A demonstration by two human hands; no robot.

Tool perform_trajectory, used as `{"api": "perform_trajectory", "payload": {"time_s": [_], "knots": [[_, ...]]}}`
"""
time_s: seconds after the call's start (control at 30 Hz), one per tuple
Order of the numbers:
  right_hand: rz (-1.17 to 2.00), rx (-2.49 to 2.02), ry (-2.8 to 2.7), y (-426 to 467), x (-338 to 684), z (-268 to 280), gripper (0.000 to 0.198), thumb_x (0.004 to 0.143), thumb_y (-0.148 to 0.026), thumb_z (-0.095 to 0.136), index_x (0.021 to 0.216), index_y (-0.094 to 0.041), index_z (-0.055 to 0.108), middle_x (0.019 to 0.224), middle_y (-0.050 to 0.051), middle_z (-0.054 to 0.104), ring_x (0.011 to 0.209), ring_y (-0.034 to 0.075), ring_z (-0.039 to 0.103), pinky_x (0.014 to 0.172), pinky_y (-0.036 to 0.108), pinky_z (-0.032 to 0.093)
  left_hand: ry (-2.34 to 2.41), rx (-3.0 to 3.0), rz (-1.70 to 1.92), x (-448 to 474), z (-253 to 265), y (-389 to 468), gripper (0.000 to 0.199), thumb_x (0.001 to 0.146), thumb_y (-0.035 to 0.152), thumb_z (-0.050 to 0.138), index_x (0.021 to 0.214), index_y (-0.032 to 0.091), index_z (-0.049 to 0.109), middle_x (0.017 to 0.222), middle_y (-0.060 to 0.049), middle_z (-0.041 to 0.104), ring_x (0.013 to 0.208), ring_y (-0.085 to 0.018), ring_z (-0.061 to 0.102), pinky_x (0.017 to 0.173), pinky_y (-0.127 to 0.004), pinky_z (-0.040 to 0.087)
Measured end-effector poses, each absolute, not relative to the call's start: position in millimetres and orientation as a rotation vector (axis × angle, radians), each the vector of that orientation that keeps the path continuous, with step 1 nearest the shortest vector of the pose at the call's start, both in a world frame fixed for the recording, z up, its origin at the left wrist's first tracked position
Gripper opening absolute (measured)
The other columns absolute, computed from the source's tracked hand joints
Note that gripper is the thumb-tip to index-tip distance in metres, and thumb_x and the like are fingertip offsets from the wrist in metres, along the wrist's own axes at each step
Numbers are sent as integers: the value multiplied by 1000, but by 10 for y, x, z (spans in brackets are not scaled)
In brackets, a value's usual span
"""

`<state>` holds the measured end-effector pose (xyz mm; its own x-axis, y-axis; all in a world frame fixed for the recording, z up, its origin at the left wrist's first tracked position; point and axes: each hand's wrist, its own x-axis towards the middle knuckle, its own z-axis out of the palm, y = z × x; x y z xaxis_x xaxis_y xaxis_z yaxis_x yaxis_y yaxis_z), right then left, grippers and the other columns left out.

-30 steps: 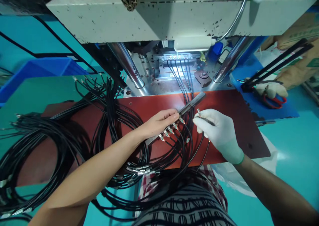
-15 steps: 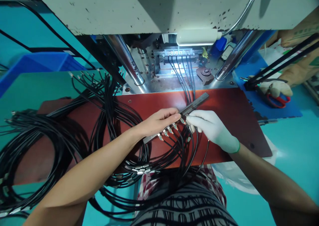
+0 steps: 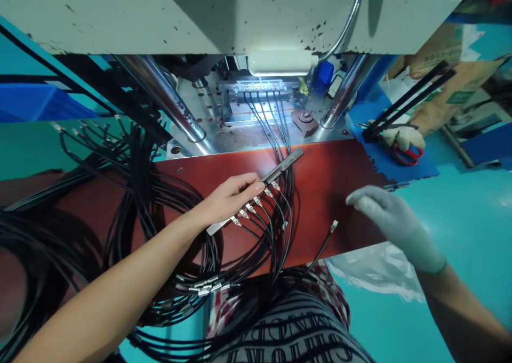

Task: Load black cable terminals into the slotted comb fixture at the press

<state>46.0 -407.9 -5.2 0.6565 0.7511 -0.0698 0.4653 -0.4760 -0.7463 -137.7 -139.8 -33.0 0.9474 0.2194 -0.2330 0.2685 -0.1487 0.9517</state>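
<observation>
My left hand [image 3: 230,196], bare, presses on a long metal holder bar [image 3: 280,167] lying on the red-brown work plate [image 3: 328,171]. Several black cables with silver end connectors [image 3: 248,208] sit in a row along the bar. My right hand [image 3: 384,216], in a white glove, hovers to the right above the plate's edge with fingers apart and holds nothing. One loose cable end [image 3: 333,225] lies on the plate between my two hands.
A grey press machine [image 3: 224,16] stands above, with chrome columns [image 3: 160,94] and a lit fixture [image 3: 260,91] holding several cables. Big coils of black cable [image 3: 120,192] fill the left. Red scissors [image 3: 404,155] and a glove lie on a blue mat at the right.
My right hand has let go at the bar and swung away to the right, now empty. A loose cable end lies on the plate. My left hand stays on the bar.
</observation>
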Motion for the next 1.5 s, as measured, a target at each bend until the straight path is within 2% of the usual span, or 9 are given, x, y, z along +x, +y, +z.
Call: {"api": "perform_trajectory", "payload": {"time_s": [0.1, 0.2, 0.3, 0.43, 0.57, 0.7, 0.87, 1.13, 1.5], "knots": [[563, -2252, -981, -4217, 66, -231, 19, 79, -40, 71, 87, -22, 72, 88, 4, 67, 67, 15, 56, 63, 30, 44, 434, 1580, -101, -1382, -300, -1417, 45, 85, 61, 55, 82, 16, 51, 68, 2, 50, 46, -6, 46, 37, -16, 37], [672, -2112, -818, -4124, -223, -309, 18, 86, -37, 63, 89, -21, 71, 80, 4, 68, 65, 15, 58, 66, 29, 46, 428, 1363, -90, -1443, -177, -1400, 45, 81, 61, 60, 86, 17, 52, 66, 2, 50, 44, -5, 42, 34, -14, 33], [875, -1773, -522, -4021, -109, -236, 27, 91, -44, 57, 97, -21, 69, 73, 3, 67, 59, 13, 56, 56, 25, 43, 342, 1171, -102, -1568, 78, -1340, 43, 81, 59, 63, 82, 18, 51, 61, 3, 45, 43, -4, 37, 34, -13, 28], [694, -1387, -239, -3834, 362, -93, 28, 81, -45, 72, 95, -21, 69, 74, 1, 57, 56, 8, 43, 47, 20, 32, 342, 1237, -78, -1689, 402, -1322, 45, 78, 60, 65, 76, 17, 51, 63, 1, 49, 44, -5, 40, 33, -14, 30], [583, -1428, -437, -3487, 392, 35, 24, 89, -45, 62, 89, -22, 69, 61, -2, 44, 51, 9, 31, 45, 24, 22, 388, 1539, -21, -1603, 345, -1366, 44, 84, 59, 59, 84, 16, 55, 66, 1, 53, 47, -6, 46, 37, -15, 35], [762, -1689, -937, -3190, 85, 104, 29, 93, -38, 55, 77, -19, 69, 56, -2, 49, 57, 12, 45, 58, 27, 36, 344, 1697, 35, -1464, 76, -1375, 42, 89, 55, 53, 73, 16, 49, 60, 4, 46, 49, -5, 44, 42, -15, 34], [768, -1673, -1041, -2970, 22, 39, 25, 92, -32, 56, 72, -18, 60, 75, 0, 59, 77, 14, 53, 75, 26, 40, 316, 1730, 43, -1415, -67, -1347, 40, 91, 52, 51, 72, 17, 47, 60, 4, 41, 51, -6, 39, 45, -17, 30], [860, -1646, -1028, -2853, 36, 8, 24, 90, -31, 55, 71, -17, 57, 74, 0, 56, 76, 15, 50, 75, 26, 39, 252, 1800, 64, -1409, -159, -1310, 41, 92, 51, 47, 69, 17, 42, 62, 5, 33, 56, -7, 33, 49, -20, 26], [768, -1795, -1210, -2875, 88, -157, 30, 96, -33, 49, 70, -18, 53, 73, 0, 54, 73, 14, 49, 69, 25, 37, 251, 2012, 158, -1434, -317, -1405, 36, 96, 43, 44, 73, 17, 43, 65, 5, 34, 60, -7, 34, 55, -22, 27]]}}
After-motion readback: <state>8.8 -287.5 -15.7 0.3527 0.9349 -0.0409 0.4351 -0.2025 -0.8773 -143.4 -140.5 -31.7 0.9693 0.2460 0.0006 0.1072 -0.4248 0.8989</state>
